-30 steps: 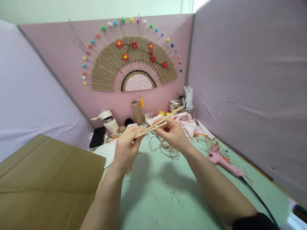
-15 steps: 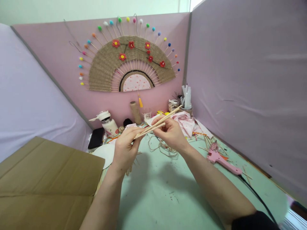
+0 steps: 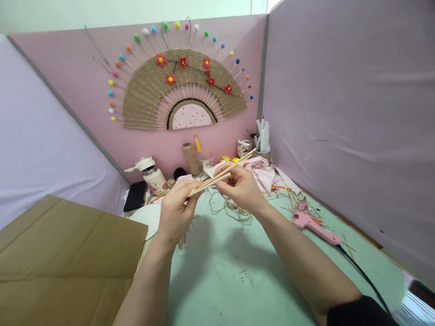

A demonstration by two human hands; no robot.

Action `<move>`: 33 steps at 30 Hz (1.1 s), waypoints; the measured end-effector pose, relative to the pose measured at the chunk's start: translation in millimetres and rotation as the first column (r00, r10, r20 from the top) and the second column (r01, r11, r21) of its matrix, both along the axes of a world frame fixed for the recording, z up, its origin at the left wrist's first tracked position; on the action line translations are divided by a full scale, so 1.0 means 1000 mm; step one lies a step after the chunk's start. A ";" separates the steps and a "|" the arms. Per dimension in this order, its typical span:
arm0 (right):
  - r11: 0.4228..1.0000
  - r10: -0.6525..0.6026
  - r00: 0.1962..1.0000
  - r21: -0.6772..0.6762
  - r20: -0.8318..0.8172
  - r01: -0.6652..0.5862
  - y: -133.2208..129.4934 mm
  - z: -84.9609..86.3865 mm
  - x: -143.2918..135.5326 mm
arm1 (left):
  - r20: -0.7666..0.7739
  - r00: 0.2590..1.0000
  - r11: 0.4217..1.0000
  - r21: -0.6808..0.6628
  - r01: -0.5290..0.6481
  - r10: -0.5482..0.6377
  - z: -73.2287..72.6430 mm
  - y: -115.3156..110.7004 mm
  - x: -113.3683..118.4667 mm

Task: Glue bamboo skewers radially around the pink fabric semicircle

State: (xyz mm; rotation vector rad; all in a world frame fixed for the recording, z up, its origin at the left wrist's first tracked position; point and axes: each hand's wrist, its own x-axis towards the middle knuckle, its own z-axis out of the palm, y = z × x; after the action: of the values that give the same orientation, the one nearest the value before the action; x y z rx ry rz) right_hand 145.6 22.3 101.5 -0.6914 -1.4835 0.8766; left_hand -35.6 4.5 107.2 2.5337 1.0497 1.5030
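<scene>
Bamboo skewers point(image 3: 222, 173), a thin bundle, are being pinched above the bench point(image 3: 217, 267): the left hand point(image 3: 176, 209) is closing its grip on the near ends while the right hand point(image 3: 242, 186) is gripping mid-length. No binding is showing on them, and the jute twine point(image 3: 228, 207) and pink glue gun point(image 3: 314, 224) are lying unused, so assembly is judged barely begun.

Hidden, cropped, too small to read

Count of wooden sticks point(image 3: 220, 171) unclear where bunched inside left hand point(image 3: 176, 210) and right hand point(image 3: 239, 188); cardboard sheet point(image 3: 64, 253) cut by left and bottom edges; glue gun point(image 3: 314, 224) cord lost behind right forearm; cup contents point(image 3: 262, 138) indistinct.
</scene>
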 end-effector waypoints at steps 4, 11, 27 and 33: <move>0.999 0.029 0.999 0.033 0.023 -0.030 -0.001 0.001 0.001 | 0.013 1.000 1.000 0.007 -0.018 0.018 0.002 -0.002 -0.001; 0.998 -0.040 0.997 0.055 0.060 0.037 0.000 0.000 0.001 | 0.050 0.998 0.999 -0.006 -0.034 0.034 0.004 -0.003 -0.001; 0.993 -0.060 0.915 -0.073 0.398 0.097 -0.029 0.015 0.042 | 0.071 0.997 0.999 0.030 -0.032 0.030 0.006 0.001 -0.009; 0.936 -0.064 0.765 -0.227 0.640 0.269 -0.061 -0.031 0.098 | -0.135 0.990 0.988 0.141 0.060 -0.041 -0.028 -0.011 0.014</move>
State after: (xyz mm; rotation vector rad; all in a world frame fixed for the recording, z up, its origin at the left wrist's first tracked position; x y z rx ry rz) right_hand 243.3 -38.5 70.2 -1.4407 -1.8441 0.7756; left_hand -21.8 -6.0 79.0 2.7698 0.9123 1.4687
